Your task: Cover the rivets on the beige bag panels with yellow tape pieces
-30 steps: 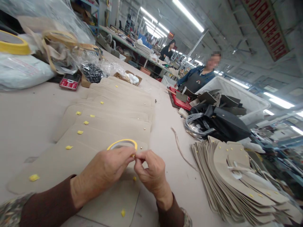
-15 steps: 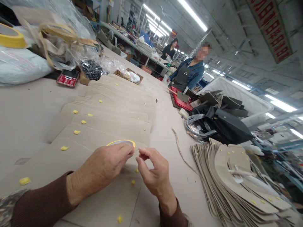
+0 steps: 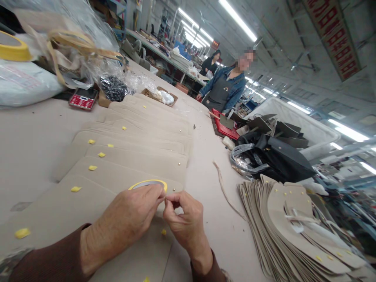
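Note:
My left hand [image 3: 129, 217] is closed on a roll of yellow tape [image 3: 162, 184], whose rim shows above the knuckles. At the roll's right edge the fingertips of my right hand [image 3: 186, 219] pinch together, touching those of the left. What lies in that pinch is too small to make out. Both hands are over beige panels [image 3: 114, 162] overlapped in a long row on the table. Small yellow tape pieces, one of them a tape piece [image 3: 76, 189], dot the panels' left side. Along the right side sit small metal studs, such as a stud [image 3: 174, 190].
Right of the row stands a fanned stack of beige panels [image 3: 273, 219]. Behind it lie a black bag [image 3: 282, 156] and a red tray [image 3: 225, 125]. A red calculator [image 3: 84, 98] and plastic bags [image 3: 32, 84] occupy the back left. Across the table stands a person [image 3: 225, 88].
My right hand has moved left, its fingertips now meeting the left hand's at the tape roll. The left hand has dropped slightly. Across the table, the person has shifted left.

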Demonstrator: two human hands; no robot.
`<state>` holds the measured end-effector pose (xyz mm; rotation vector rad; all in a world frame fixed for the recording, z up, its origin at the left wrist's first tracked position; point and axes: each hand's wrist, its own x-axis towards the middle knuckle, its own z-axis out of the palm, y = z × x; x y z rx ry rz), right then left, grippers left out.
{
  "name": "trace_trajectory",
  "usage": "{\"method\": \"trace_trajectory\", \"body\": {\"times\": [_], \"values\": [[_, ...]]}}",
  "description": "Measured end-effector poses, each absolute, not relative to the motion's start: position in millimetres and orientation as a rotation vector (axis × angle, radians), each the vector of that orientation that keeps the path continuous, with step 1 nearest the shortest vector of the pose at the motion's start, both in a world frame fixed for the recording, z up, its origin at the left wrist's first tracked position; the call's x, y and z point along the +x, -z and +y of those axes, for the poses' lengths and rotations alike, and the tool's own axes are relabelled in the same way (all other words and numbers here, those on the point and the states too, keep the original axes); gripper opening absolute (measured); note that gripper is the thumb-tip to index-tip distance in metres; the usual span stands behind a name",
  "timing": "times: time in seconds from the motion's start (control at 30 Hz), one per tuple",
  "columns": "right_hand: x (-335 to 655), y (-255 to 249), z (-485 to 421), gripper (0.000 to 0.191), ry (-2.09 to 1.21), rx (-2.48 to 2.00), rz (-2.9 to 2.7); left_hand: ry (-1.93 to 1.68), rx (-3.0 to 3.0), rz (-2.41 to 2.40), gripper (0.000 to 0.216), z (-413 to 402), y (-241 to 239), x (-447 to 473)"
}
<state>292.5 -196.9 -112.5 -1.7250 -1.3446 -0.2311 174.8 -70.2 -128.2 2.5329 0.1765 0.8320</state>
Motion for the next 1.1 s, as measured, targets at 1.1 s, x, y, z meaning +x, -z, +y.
{"method": "trace_trajectory", "body": {"times": [1.1], "values": [[337.6, 146.4, -191.0, 0.022, -0.359, -2.236, -0.887, -0.724, 2.902, 0.03, 0.018, -72.3, 170.1, 183.6]]}}
